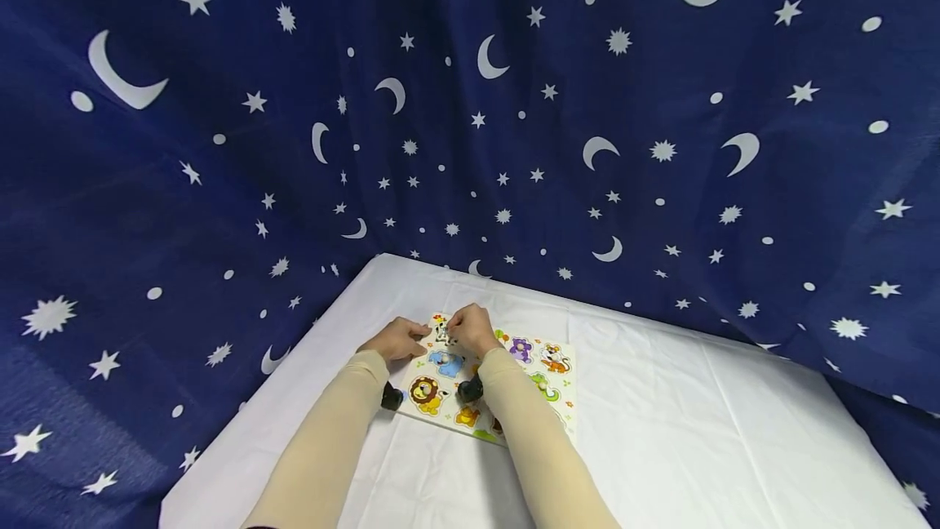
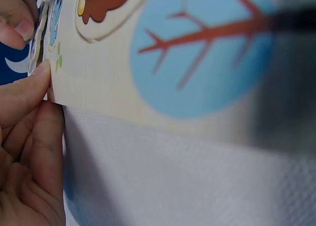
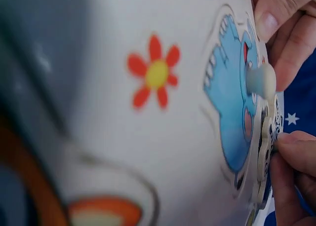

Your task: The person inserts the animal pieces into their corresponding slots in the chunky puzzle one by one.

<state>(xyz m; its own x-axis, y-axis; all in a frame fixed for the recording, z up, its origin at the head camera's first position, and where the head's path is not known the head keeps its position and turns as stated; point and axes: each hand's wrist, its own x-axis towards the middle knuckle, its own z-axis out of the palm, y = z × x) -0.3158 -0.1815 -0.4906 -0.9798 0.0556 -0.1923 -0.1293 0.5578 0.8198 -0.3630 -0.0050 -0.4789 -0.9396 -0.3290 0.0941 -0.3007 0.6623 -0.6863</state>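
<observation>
A white wooden knob puzzle board (image 1: pixel 411 375) with animal pieces lies on the table. At its far left part, my right hand (image 1: pixel 473 328) pinches a black-and-white animal puzzle piece (image 1: pixel 443 333) between thumb and fingertips. The right wrist view shows this piece (image 3: pixel 265 154) edge-on, slightly raised and tilted over the board. My left hand (image 1: pixel 399 339) holds the board's left edge, thumb (image 2: pixel 40 80) on top and fingers against the side. A blue hippo piece (image 1: pixel 446 363) with a pale knob (image 3: pixel 261 81) sits in the board near both hands.
Other pieces sit in the board: a lion (image 1: pixel 426 394), a purple bear (image 1: pixel 521 349), a tiger (image 1: pixel 556 359) and a green crocodile (image 1: pixel 543 386). My right forearm covers part of the board. White cloth (image 1: pixel 661 431) covers the table; a dark blue star-patterned curtain (image 1: pixel 558 145) hangs behind.
</observation>
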